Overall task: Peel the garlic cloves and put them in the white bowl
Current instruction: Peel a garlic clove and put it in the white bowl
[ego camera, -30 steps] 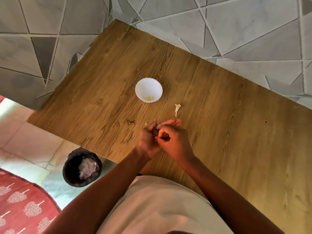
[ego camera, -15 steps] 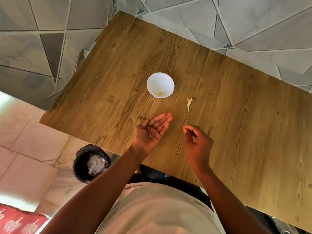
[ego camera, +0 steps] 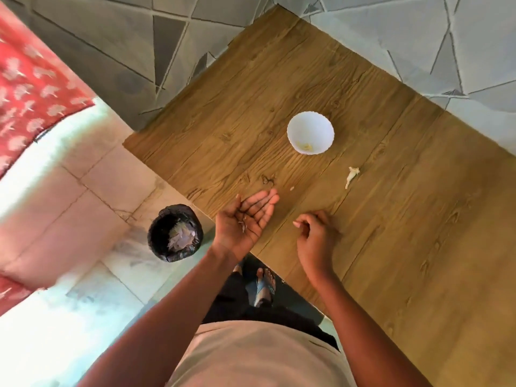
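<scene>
I see the left hand (ego camera: 247, 219) spread palm-up cradling peel scraps (ego camera: 243, 222), likely for the bin (ego camera: 175, 233); right hand (ego camera: 314, 233) loosely curled, seemingly empty

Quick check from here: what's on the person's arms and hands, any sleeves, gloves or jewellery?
Both forearms are bare up to the frame edge: no sleeves, gloves, watch or bracelets show. The left hand and right hand carry no visible rings. A light beige top covers the torso, over dark trousers, with a sandal on one foot.
</scene>
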The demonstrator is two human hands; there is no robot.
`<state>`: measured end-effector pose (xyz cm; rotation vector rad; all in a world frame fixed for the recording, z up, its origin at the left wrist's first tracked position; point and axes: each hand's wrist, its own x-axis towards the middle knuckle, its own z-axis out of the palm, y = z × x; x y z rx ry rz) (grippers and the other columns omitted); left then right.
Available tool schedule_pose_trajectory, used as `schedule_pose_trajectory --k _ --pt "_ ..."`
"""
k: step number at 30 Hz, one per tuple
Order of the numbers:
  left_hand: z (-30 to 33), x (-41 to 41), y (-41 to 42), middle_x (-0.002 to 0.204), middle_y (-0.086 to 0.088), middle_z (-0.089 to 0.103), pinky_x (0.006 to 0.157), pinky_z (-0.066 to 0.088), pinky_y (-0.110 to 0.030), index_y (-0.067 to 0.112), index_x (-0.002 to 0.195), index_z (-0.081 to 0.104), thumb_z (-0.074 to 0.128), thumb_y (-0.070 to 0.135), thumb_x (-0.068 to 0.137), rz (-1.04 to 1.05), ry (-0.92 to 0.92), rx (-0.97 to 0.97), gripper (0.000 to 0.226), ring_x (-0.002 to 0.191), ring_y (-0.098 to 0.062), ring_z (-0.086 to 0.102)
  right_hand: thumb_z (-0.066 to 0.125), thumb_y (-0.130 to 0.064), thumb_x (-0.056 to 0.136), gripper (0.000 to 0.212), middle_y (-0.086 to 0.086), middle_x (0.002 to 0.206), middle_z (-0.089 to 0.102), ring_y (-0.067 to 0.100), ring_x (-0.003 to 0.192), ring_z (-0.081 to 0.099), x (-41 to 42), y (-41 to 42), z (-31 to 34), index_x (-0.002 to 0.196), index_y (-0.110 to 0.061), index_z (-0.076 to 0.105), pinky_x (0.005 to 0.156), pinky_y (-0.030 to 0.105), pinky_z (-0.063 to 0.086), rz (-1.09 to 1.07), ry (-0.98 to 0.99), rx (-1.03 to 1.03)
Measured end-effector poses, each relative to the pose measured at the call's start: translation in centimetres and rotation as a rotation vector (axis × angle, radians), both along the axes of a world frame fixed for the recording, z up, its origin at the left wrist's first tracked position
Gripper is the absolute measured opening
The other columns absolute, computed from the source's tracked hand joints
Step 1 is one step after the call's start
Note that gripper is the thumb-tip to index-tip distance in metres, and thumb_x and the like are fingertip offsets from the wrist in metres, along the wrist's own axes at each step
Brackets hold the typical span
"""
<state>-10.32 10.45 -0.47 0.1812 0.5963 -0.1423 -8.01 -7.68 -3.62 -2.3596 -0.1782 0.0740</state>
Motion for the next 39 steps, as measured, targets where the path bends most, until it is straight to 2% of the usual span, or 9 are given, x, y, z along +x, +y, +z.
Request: schedule_pose_trajectory --k 5,13,18,26,30,33,35,37,39 --pt "-0.1 -3.5 2.7 0.133 -0.031 0.062 0.099 0.056 -0.043 -0.016 0.114 0.068 0.032 0.032 0.108 0.255 -0.029 -0.039 0.06 0.12 -0.042 0.065 0.066 0.007 0.088 0.023 -0.007 0.097 0.058 0.021 0.09 0.063 -1.7 4.9 2.2 0.092 -0.015 0.069 0.077 0.038 0.055 0.243 -0.026 0.179" --pt "-6.2 -9.1 12.2 0.127 -0.029 0.066 0.105 0.052 -0.042 -0.013 0.105 0.073 0.043 0.029 0.1 0.618 0.048 -0.004 0.052 0.118 -0.039 0.067 0.067 0.001 0.091 0.012 -0.002 0.091 0.066 0.005 0.085 0.063 -6.0 19.5 0.8 0.092 -0.009 0.073 0.075 0.023 0.053 0.586 0.175 0.331" --pt "-17.1 -11.6 19.8 0.138 -0.029 0.059 0.114 0.044 -0.044 -0.013 0.118 0.069 0.031 0.033 0.108 0.667 0.175 0.032 0.06 0.131 -0.04 0.057 0.069 -0.003 0.091 0.013 -0.003 0.095 0.071 0.007 0.092 0.066 -7.8 28.8 -9.7 0.096 -0.012 0.077 0.08 0.027 0.056 0.533 0.296 0.291" --pt "-47.7 -13.0 31.0 0.134 -0.03 0.062 0.121 0.036 -0.046 -0.014 0.117 0.067 0.028 0.037 0.109 0.609 0.373 0.018 0.064 0.127 -0.041 0.061 0.071 0.0 0.09 0.02 -0.004 0.1 0.074 0.004 0.096 0.068 -10.3 39.6 -38.9 0.102 -0.015 0.078 0.084 0.02 0.053 0.51 0.329 0.218" --pt "-60.4 -13.7 34.0 0.132 -0.026 0.064 0.117 0.04 -0.046 -0.009 0.132 0.059 0.026 0.043 0.111 0.593 0.521 0.05 0.065 0.13 -0.037 0.059 0.058 -0.002 0.098 0.026 0.006 0.117 0.073 0.011 0.112 0.066 -11.9 41.8 -50.6 0.119 -0.004 0.073 0.098 0.034 0.054 0.603 0.305 0.233" --pt "-65.0 -14.3 35.6 0.134 -0.021 0.063 0.099 0.052 -0.048 0.003 0.139 0.058 0.023 0.059 0.107 0.532 0.559 0.077 0.073 0.127 -0.036 0.058 0.045 -0.022 0.106 0.04 0.007 0.146 0.057 0.013 0.14 0.048 -12.4 43.7 -56.7 0.141 -0.006 0.058 0.119 0.033 0.035 0.775 0.592 0.191" --pt "-66.6 -14.6 36.4 0.137 -0.018 0.057 0.099 0.051 -0.052 0.012 0.142 0.056 0.025 0.067 0.103 0.481 0.546 0.083 0.074 0.128 -0.038 0.055 0.036 -0.039 0.109 0.052 0.008 0.16 0.039 0.019 0.152 0.028 -12.0 44.5 -60.2 0.15 -0.01 0.045 0.125 0.038 0.021 0.812 0.741 -0.009" --pt "-66.9 -14.7 36.5 0.138 -0.014 0.056 0.108 0.046 -0.055 0.016 0.145 0.053 0.029 0.069 0.101 0.442 0.516 0.076 0.073 0.13 -0.039 0.055 0.03 -0.047 0.108 0.058 0.011 0.164 0.029 0.025 0.155 0.018 -11.2 44.9 -62.3 0.154 -0.012 0.039 0.126 0.045 0.016 0.749 0.691 -0.138" --pt "-66.9 -14.5 36.8 0.137 -0.015 0.061 0.105 0.049 -0.053 0.017 0.145 0.052 0.032 0.069 0.101 0.418 0.549 0.079 0.07 0.123 -0.036 0.061 0.03 -0.046 0.107 0.057 0.003 0.167 0.023 0.018 0.156 0.01 -11.4 45.4 -62.9 0.157 -0.018 0.034 0.128 0.038 0.009 0.808 0.598 -0.032"
